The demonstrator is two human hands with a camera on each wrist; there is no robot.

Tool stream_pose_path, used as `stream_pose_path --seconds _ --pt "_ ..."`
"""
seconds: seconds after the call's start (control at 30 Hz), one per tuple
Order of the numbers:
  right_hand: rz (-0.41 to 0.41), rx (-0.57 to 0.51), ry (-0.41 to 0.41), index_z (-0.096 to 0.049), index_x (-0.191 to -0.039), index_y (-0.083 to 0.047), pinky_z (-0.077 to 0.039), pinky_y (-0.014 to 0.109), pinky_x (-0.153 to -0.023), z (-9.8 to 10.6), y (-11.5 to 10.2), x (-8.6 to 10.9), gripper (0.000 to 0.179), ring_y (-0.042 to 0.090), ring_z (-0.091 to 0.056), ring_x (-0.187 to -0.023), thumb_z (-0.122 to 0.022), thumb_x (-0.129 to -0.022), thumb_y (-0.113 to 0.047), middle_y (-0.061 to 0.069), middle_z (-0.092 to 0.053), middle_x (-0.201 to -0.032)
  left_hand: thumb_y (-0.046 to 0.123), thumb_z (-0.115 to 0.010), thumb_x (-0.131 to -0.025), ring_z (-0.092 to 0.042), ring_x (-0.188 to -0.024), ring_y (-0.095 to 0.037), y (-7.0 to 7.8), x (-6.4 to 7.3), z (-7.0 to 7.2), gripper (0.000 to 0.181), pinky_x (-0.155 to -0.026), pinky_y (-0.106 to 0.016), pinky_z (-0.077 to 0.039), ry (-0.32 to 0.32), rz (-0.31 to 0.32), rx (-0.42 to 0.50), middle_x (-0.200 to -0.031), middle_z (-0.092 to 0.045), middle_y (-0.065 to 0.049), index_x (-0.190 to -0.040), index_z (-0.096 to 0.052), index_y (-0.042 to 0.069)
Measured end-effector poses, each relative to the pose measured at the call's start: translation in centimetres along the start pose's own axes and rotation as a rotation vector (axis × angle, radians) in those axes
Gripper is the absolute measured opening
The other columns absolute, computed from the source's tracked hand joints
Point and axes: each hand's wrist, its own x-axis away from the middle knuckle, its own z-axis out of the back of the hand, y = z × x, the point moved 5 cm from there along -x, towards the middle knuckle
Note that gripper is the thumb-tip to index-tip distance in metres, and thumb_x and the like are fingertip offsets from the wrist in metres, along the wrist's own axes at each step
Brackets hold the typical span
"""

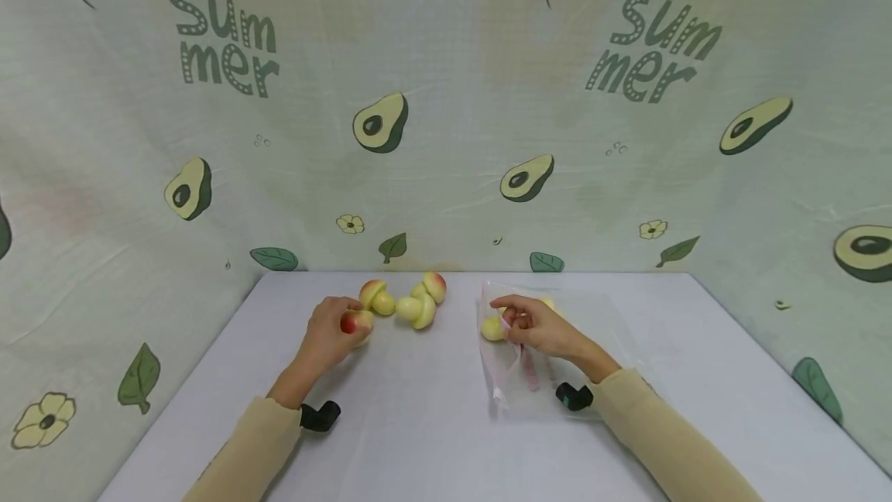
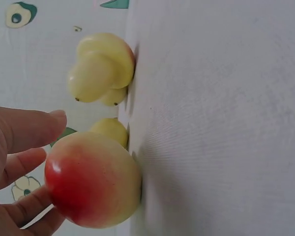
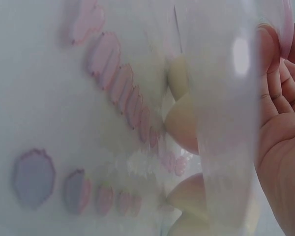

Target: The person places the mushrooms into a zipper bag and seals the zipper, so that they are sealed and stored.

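A round red-and-yellow peach sits on the table below my left hand. In the left wrist view the thumb stays apart from it, while the loosely bent fingers reach its far side and their tips are partly hidden. My right hand pinches the pink-edged opening of a clear plastic bag between thumb and fingers, holding that edge up off the table. Several pale yellow fruits lie inside the bag, blurred by the plastic, and pink printed marks run along it.
Behind the left hand lie a red-and-yellow fruit pair and a cluster of yellow fruits, one with a red blush. The white table ends at a hanging cloth printed with avocados. Dark wrist cameras hang below both wrists.
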Motion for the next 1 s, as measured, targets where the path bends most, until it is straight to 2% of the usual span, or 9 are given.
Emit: stream_pose_path --seconds 0.2,0.33,0.63,1.0 --pt "-0.012 0.017 0.009 -0.048 -0.131 0.005 -0.047 0.028 -0.053 -0.1 0.0 0.2 0.047 0.014 -0.051 -0.062 -0.056 -0.085 0.013 0.021 -0.053 -0.091 0.012 -0.078 -0.077 -0.045 -0.112 -0.034 -0.3 0.1 -0.5 0.043 -0.095 -0.05 -0.041 -0.032 0.006 0.001 -0.118 -0.051 -0.02 -0.113 -0.059 -0.001" --pt "-0.006 0.019 0.008 -0.047 -0.132 0.005 -0.047 0.027 -0.054 0.1 0.0 0.4 0.048 0.013 -0.052 -0.063 -0.058 -0.085 0.01 0.018 -0.053 -0.092 0.009 -0.077 -0.076 -0.045 -0.111 -0.035 -0.4 0.1 -0.5 0.043 -0.094 -0.049 -0.043 -0.034 0.003 0.001 -0.117 -0.05 -0.021 -0.114 -0.058 -0.002" --pt "0.018 0.005 -0.012 -0.046 -0.133 0.006 -0.045 0.022 -0.055 0.3 0.2 0.2 0.048 0.012 -0.051 -0.063 -0.057 -0.086 0.009 0.018 -0.054 -0.089 0.005 -0.074 -0.079 -0.047 -0.107 -0.035 -1.1 -0.2 -0.5 0.045 -0.093 -0.051 -0.044 -0.059 0.063 -0.014 -0.118 -0.047 -0.022 -0.119 -0.055 0.001" --pt "-0.017 -0.003 -0.014 -0.045 -0.133 0.006 -0.045 0.025 -0.054 -0.1 -0.2 0.1 0.046 0.012 -0.051 -0.063 -0.056 -0.088 0.01 0.022 -0.053 -0.091 0.004 -0.075 -0.078 -0.045 -0.107 -0.036 -1.7 -0.1 -0.6 0.049 -0.092 -0.052 -0.043 -0.072 0.07 -0.007 -0.119 -0.043 -0.023 -0.122 -0.053 0.003"
